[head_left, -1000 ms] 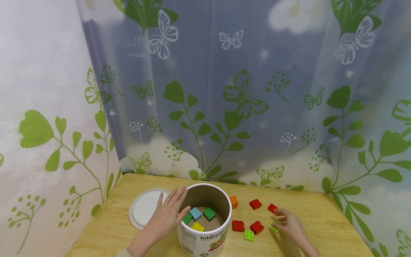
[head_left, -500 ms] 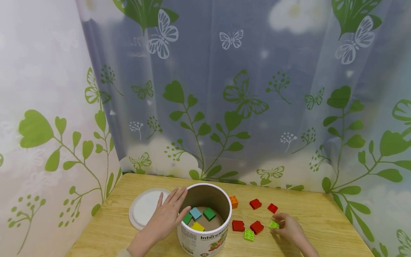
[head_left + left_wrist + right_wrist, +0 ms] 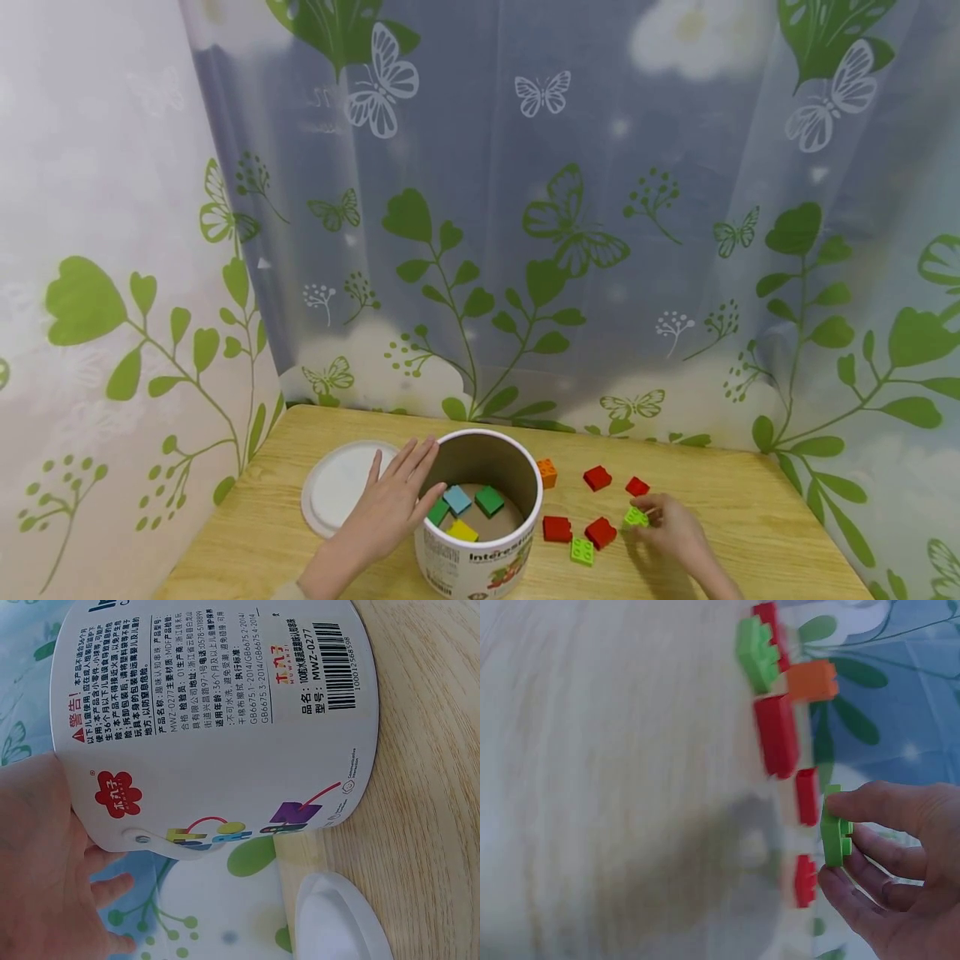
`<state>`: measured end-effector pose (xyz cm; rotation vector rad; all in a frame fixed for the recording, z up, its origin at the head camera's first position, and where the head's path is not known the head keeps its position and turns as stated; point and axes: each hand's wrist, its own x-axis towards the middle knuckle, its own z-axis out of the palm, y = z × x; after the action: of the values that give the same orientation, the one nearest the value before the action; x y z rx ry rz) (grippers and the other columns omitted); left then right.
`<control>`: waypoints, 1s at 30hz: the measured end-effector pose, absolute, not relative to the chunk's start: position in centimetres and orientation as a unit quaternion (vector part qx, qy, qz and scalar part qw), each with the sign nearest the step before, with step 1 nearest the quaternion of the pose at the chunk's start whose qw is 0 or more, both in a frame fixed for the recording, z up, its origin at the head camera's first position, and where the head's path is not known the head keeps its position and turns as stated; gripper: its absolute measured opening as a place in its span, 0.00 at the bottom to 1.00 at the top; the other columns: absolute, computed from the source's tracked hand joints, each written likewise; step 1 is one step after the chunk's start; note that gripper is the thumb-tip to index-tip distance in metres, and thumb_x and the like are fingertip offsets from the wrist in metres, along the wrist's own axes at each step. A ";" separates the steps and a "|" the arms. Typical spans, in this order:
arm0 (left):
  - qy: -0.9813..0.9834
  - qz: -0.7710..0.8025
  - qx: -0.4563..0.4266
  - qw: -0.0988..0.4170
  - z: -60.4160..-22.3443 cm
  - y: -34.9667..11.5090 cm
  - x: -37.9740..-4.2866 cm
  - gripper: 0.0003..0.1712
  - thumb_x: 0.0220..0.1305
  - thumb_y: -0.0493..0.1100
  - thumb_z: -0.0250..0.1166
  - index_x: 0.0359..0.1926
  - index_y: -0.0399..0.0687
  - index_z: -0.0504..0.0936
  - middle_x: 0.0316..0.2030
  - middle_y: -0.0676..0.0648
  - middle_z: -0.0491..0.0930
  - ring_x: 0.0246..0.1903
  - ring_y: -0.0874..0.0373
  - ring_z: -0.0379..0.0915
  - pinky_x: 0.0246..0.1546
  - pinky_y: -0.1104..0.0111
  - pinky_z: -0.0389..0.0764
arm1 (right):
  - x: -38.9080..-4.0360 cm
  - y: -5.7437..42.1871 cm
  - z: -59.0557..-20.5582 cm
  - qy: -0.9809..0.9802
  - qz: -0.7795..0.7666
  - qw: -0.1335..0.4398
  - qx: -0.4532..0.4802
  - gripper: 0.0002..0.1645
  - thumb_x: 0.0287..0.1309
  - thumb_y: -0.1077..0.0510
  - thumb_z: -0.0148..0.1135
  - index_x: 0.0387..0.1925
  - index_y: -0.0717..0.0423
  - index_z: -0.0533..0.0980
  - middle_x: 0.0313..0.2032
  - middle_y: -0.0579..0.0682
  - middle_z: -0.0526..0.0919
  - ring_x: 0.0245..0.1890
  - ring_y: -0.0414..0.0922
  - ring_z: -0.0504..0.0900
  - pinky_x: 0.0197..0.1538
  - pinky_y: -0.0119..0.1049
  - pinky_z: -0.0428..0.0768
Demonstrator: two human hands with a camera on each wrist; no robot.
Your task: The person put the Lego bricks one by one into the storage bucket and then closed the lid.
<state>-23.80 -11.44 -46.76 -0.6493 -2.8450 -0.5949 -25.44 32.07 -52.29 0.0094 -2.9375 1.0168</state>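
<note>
A white bucket [image 3: 477, 560] with printed sides stands on the table, several toy bricks lying on its floor: a light blue brick [image 3: 457, 500], a yellow brick [image 3: 462, 530] and green ones [image 3: 490, 501]. My left hand [image 3: 392, 505], fingers straight, rests against the left side of the rim; in the left wrist view it touches the bucket's wall. Between thumb and fingers, my right hand [image 3: 678, 533] pinches a lime green brick [image 3: 832, 831], lifted above the table. Close by lie red bricks [image 3: 600, 532] and a second lime green brick [image 3: 582, 551].
Left of the bucket lies a round white lid [image 3: 341, 483]. An orange brick [image 3: 547, 473] sits just behind the bucket's right side, with further red bricks [image 3: 597, 477] beside it. A leaf-patterned curtain [image 3: 510, 250] hangs along the table's back edge.
My right hand has closed its fingers on the lime green brick and raised it, shifting slightly left. My left hand and the bucket stay in place.
</note>
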 end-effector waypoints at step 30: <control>-0.954 -0.191 -0.217 0.073 -46.7 -11.5 -23.9 0.38 0.80 0.62 0.44 0.80 0.47 0.56 0.79 0.49 0.52 0.78 0.46 0.46 0.73 0.35 0.41 | -25.0 27.8 -44.7 -0.928 0.352 0.092 0.075 0.22 0.54 0.66 0.74 0.53 0.62 0.83 0.48 0.56 0.83 0.42 0.49 0.84 0.42 0.38 0.86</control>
<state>-23.91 -11.50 -46.68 -0.6523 -2.8672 -0.5750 -24.97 27.78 -44.74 0.2217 -2.7570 1.0454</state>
